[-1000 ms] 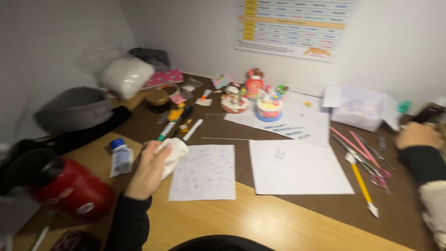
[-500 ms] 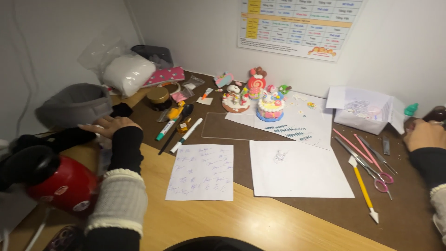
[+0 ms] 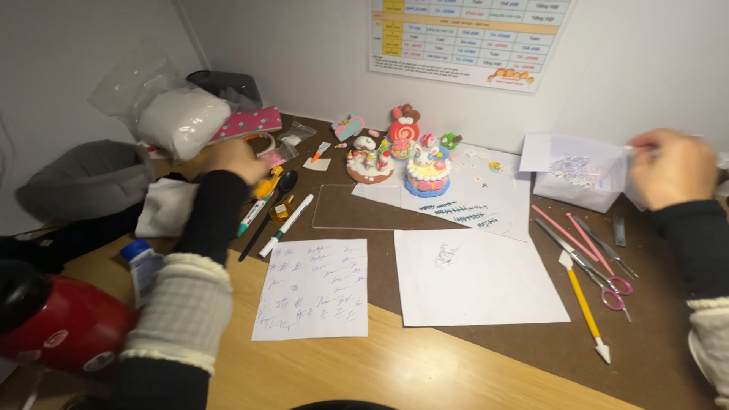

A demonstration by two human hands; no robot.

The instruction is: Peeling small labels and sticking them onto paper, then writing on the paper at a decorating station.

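Observation:
My left hand (image 3: 234, 159) reaches to the back left of the desk, knuckles up. It hovers over a tape roll (image 3: 262, 141) and a yellow item (image 3: 266, 187); its fingers are blurred and I cannot tell whether it holds anything. My right hand (image 3: 672, 168) is raised at the far right, fingers curled on the edge of a white bag (image 3: 577, 173). Between the hands lie a written sheet (image 3: 315, 288) and a sheet with a small sketch (image 3: 474, 277). Behind them stand small colourful clay cakes (image 3: 427, 171).
Pens (image 3: 285, 226) lie by my left arm. Pink sticks, scissors (image 3: 607, 277) and a yellow modelling tool (image 3: 585, 307) lie at the right. A red round object (image 3: 57, 326), a glue bottle (image 3: 140, 266), a white cloth (image 3: 163, 206), grey fabric (image 3: 83, 182) and a plastic bag (image 3: 178, 118) crowd the left.
My left hand no longer holds the white wad and has swung from the grey fabric toward the tape roll. My right hand rose from the desk edge to the white bag.

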